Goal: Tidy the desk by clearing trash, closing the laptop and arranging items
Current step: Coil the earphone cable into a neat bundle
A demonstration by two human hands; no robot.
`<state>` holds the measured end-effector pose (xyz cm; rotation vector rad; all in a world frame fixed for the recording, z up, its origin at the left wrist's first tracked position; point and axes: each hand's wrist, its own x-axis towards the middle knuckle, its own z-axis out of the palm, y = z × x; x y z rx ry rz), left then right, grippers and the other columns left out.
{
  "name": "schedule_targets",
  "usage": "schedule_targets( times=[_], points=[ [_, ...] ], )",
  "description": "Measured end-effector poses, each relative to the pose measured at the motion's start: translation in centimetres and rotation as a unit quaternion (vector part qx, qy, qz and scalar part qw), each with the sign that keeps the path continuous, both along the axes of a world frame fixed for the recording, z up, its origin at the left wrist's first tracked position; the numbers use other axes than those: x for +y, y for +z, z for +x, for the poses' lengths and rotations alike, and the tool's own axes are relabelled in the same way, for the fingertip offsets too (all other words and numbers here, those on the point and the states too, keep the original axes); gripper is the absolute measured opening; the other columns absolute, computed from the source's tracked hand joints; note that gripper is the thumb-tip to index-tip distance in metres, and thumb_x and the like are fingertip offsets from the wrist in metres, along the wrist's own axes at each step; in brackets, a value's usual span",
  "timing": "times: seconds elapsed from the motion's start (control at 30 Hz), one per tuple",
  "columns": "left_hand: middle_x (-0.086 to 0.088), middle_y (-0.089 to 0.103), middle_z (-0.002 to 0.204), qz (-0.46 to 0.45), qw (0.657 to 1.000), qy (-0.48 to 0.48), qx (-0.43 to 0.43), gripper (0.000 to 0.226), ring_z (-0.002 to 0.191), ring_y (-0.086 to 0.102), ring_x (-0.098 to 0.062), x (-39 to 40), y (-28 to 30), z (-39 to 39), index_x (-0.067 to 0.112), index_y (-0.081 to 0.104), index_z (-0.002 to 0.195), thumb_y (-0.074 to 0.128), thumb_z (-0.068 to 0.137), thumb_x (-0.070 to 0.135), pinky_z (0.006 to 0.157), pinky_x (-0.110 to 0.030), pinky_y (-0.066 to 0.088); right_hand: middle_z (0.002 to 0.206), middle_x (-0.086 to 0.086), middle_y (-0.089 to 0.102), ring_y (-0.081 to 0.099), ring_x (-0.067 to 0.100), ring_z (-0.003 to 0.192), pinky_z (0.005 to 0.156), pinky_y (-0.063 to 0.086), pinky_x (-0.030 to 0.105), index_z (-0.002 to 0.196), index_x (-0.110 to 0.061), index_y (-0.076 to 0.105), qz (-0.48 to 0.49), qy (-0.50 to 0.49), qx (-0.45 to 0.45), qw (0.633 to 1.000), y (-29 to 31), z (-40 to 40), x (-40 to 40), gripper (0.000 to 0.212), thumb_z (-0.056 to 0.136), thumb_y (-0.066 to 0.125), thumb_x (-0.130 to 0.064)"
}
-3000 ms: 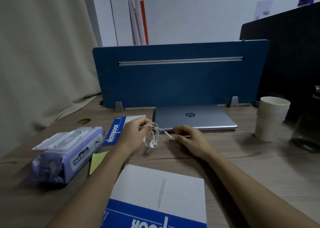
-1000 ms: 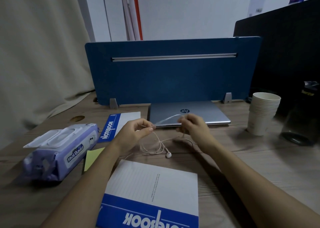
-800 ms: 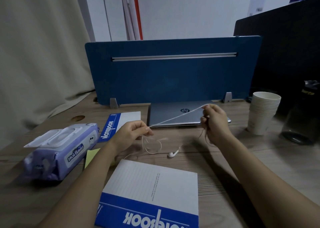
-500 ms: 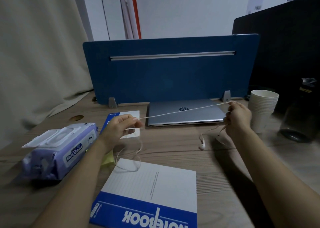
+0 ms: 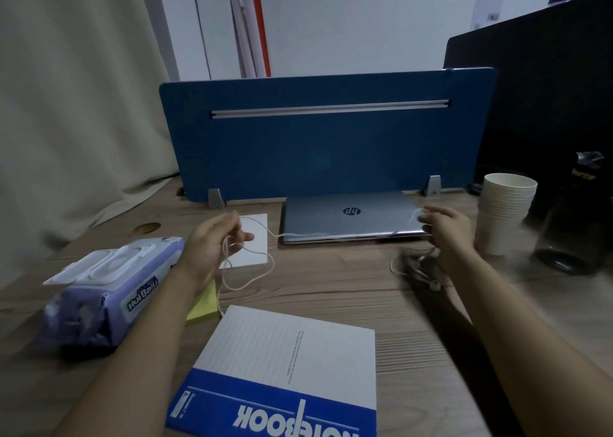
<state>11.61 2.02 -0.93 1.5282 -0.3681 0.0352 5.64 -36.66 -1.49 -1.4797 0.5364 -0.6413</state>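
A white earphone cable [image 5: 262,272] runs slack between my two hands, sagging across the front of the closed silver laptop [image 5: 351,217]. My left hand [image 5: 212,244] pinches one stretch of it over a small notebook [image 5: 255,244], with loops hanging below onto the desk. My right hand [image 5: 446,227] pinches the other end beside the laptop's right corner. The earbuds [image 5: 433,284] lie on the wood under my right wrist.
A blue-and-white notebook [image 5: 282,373] lies nearest me. A wet-wipes pack [image 5: 109,294] and a yellow sticky pad [image 5: 204,307] sit at the left. Stacked paper cups [image 5: 506,217] and a dark bottle [image 5: 574,217] stand at the right. A blue divider [image 5: 325,138] closes off the back.
The hands have drawn apart from the bundled cable and stretched it out. Since half a second ago the taut line has gone slack and droops over the laptop's front.
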Motion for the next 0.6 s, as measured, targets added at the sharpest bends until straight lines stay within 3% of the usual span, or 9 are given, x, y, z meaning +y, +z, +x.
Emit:
schedule_targets(
  times=[0.07, 0.13, 0.2, 0.27, 0.37, 0.5, 0.6],
  points=[
    [-0.003, 0.072, 0.082, 0.043, 0.999, -0.01, -0.014, 0.032, 0.098, 0.07, -0.023, -1.0, -0.1, -0.5, 0.024, 0.071, 0.076, 0.054, 0.096, 0.043, 0.094, -0.043, 0.05, 0.13, 0.01, 0.058, 0.056, 0.02, 0.107, 0.088, 0.048, 0.033, 0.137, -0.012, 0.051, -0.116, 0.027, 0.03, 0.992, 0.1, 0.2, 1.4, 0.047, 0.09, 0.053, -0.008],
    [0.0, 0.075, 0.092, 0.082, 0.996, -0.009, -0.025, 0.034, 0.096, 0.069, -0.015, -2.1, 0.0, -1.0, 0.021, 0.074, 0.08, 0.053, 0.096, 0.042, 0.092, -0.037, 0.051, 0.141, 0.008, 0.05, 0.048, 0.023, 0.126, 0.107, 0.04, 0.043, 0.141, -0.014, 0.045, -0.274, 0.036, 0.036, 0.96, 0.5, 0.0, 3.0, 0.056, 0.086, 0.055, -0.01],
    [0.005, 0.076, 0.092, 0.115, 0.993, -0.004, -0.033, 0.034, 0.091, 0.068, -0.006, -3.1, 0.1, -1.5, 0.017, 0.075, 0.087, 0.052, 0.096, 0.04, 0.089, -0.033, 0.052, 0.142, 0.007, 0.05, 0.044, 0.022, 0.133, 0.114, 0.032, 0.04, 0.14, -0.012, 0.048, -0.372, 0.091, -0.009, 0.924, 0.9, -0.2, 5.3, 0.055, 0.085, 0.058, -0.008],
    [0.007, 0.076, 0.091, 0.137, 0.99, -0.014, -0.038, 0.035, 0.088, 0.068, -0.002, -3.8, 0.1, -1.9, 0.011, 0.074, 0.09, 0.053, 0.096, 0.039, 0.088, -0.032, 0.052, 0.139, -0.001, 0.055, 0.047, 0.012, 0.131, 0.112, 0.033, 0.031, 0.137, -0.016, 0.053, -0.37, 0.222, -0.038, 0.902, 1.1, -0.6, 8.3, 0.048, 0.09, 0.059, -0.015],
    [0.001, 0.075, 0.095, 0.155, 0.986, -0.028, -0.046, 0.042, 0.094, 0.067, -0.009, -4.3, 0.1, -2.5, 0.011, 0.074, 0.086, 0.053, 0.09, 0.047, 0.089, -0.032, 0.05, 0.128, -0.008, 0.063, 0.055, 0.001, 0.119, 0.102, 0.041, 0.022, 0.135, -0.02, 0.054, -0.357, 0.359, -0.048, 0.861, 0.3, -1.0, 12.4, 0.047, 0.09, 0.063, -0.029],
    [-0.002, 0.074, 0.094, 0.168, 0.983, -0.036, -0.067, 0.048, 0.098, 0.066, -0.017, -4.6, 0.2, -2.8, 0.013, 0.073, 0.081, 0.052, 0.084, 0.056, 0.089, -0.034, 0.051, 0.1, -0.008, 0.073, 0.063, -0.005, 0.086, 0.079, 0.046, 0.018, 0.114, -0.023, 0.067, -0.311, 0.408, -0.039, 0.858, -0.8, -1.1, 14.3, 0.03, 0.086, 0.069, -0.031],
    [-0.001, 0.074, 0.093, 0.176, 0.981, -0.033, -0.07, 0.049, 0.097, 0.066, -0.017, -4.7, 0.1, -2.7, 0.014, 0.073, 0.08, 0.051, 0.082, 0.058, 0.088, -0.033, 0.051, 0.08, 0.001, 0.075, 0.06, 0.002, 0.065, 0.065, 0.047, 0.028, 0.091, -0.017, 0.07, -0.295, 0.404, -0.042, 0.865, -1.2, -1.0, 14.2, 0.009, 0.087, 0.067, -0.025]
  ],
)
